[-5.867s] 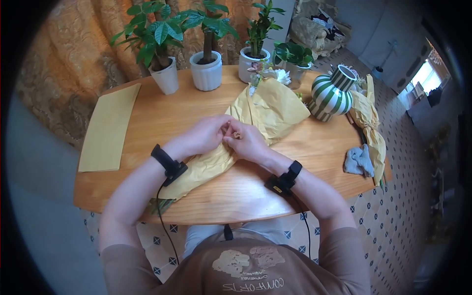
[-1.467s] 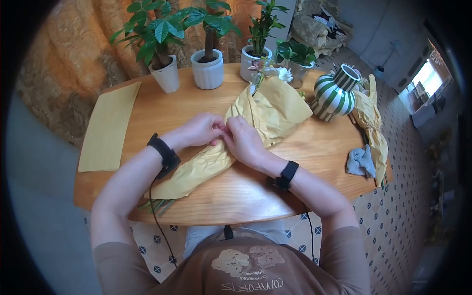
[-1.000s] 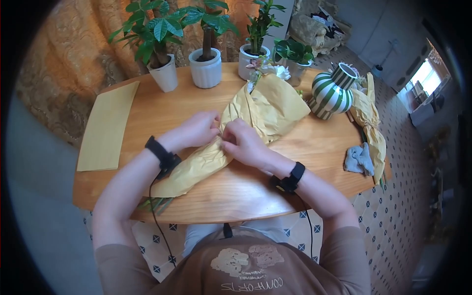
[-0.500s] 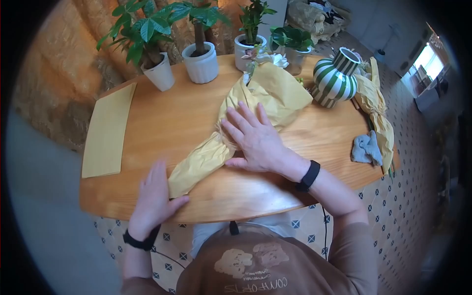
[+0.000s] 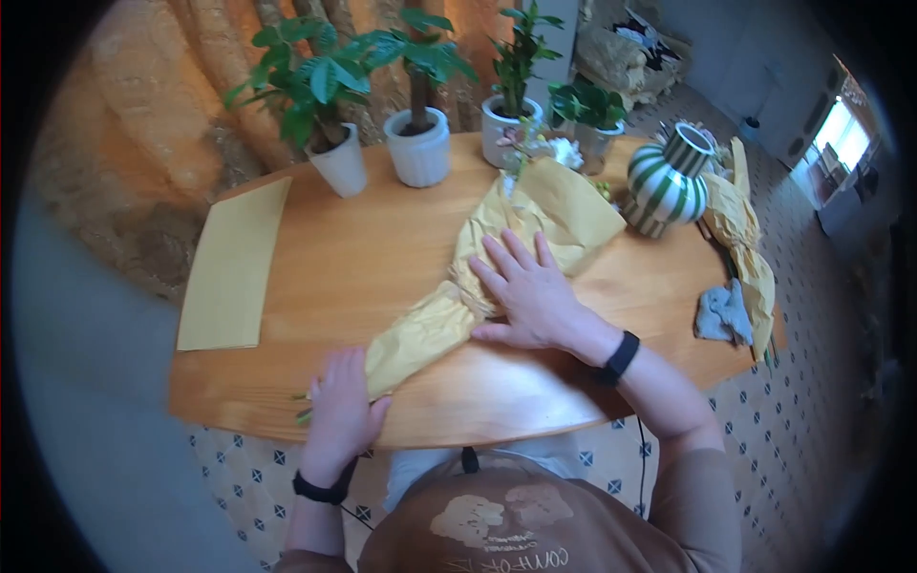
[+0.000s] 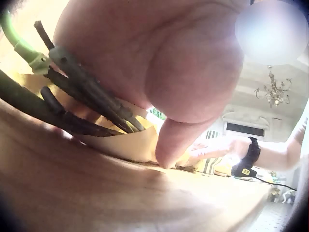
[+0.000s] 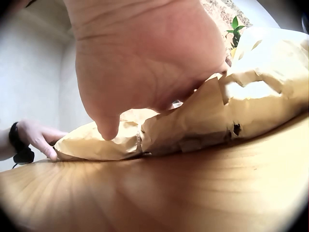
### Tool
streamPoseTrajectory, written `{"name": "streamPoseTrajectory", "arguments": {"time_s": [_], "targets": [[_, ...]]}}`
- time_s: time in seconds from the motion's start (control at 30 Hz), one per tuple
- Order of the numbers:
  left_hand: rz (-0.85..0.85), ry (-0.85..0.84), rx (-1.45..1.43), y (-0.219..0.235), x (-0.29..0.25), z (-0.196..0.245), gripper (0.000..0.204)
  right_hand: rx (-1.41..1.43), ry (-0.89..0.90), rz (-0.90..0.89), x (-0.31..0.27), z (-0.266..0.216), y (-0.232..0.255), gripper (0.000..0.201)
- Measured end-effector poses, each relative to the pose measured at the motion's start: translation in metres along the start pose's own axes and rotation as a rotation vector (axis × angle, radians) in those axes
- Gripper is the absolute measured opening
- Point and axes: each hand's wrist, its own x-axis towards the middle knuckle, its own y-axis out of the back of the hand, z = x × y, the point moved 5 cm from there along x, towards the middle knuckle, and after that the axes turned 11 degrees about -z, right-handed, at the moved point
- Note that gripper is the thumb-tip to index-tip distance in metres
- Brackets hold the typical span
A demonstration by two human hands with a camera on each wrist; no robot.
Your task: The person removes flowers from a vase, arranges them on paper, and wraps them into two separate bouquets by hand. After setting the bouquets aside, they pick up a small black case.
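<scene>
A bouquet in yellow wrapping paper [image 5: 564, 205] lies slanting across the wooden table, with white and pink flowers [image 5: 565, 151] showing at its far end. Thin twine [image 7: 139, 139] circles its narrow waist. My right hand [image 5: 535, 301] rests palm down over that waist, fingers spread toward the wide part. At the stem end, my left hand [image 5: 342, 406] arches over the paper, its fingers on the far side and its thumb apart on the near side. Cut green and brown stems [image 6: 91, 92] stick out beneath the left palm in the left wrist view.
A green-and-white striped vase [image 5: 669, 181] stands at the right, beside a second wrapped bouquet [image 5: 735, 224] and a grey cloth [image 5: 723, 313]. Several potted plants, among them one in a ribbed white pot [image 5: 418, 151], line the back. Folded yellow paper [image 5: 234, 267] lies at left.
Both hands were working together with fingertips at the bouquet's waist and have parted. My left hand has moved down to the stem end; my right hand has flattened over the tied waist.
</scene>
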Motion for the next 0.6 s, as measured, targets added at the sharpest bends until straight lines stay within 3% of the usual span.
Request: {"name": "streamPoseTrajectory", "arguments": {"time_s": [0.07, 0.17, 0.23, 0.4, 0.47, 0.5, 0.57, 0.6], "targets": [[0.109, -0.06, 0.035, -0.003, 0.002, 0.002, 0.07, 0.033, 0.008, 0.016, -0.002, 0.0, 0.006, 0.083], [0.123, -0.09, 0.04, -0.004, 0.005, 0.005, 0.068, 0.102, 0.056, -0.041, -0.017, -0.004, 0.025, 0.075], [0.157, -0.085, 0.087, -0.002, 0.008, 0.008, 0.065, 0.133, 0.013, 0.019, -0.041, -0.005, 0.043, 0.068], [0.276, -0.116, 0.072, 0.0, 0.009, 0.013, 0.035, 0.435, -0.1, 0.131, -0.102, 0.004, 0.059, 0.057], [0.228, -0.097, 0.04, -0.003, 0.01, 0.007, 0.038, 0.618, -0.292, 0.256, -0.129, 0.019, 0.047, 0.049], [0.174, -0.097, 0.009, -0.005, 0.011, 0.004, 0.041, 0.619, -0.284, 0.254, -0.139, 0.022, 0.038, 0.049], [0.181, -0.071, 0.02, 0.0, 0.01, 0.007, 0.04, 0.706, -0.52, 0.327, -0.164, 0.043, 0.014, 0.041], [0.187, -0.054, 0.033, 0.003, 0.008, 0.01, 0.04, 0.708, -0.52, 0.326, -0.172, 0.048, 0.006, 0.041]]}}
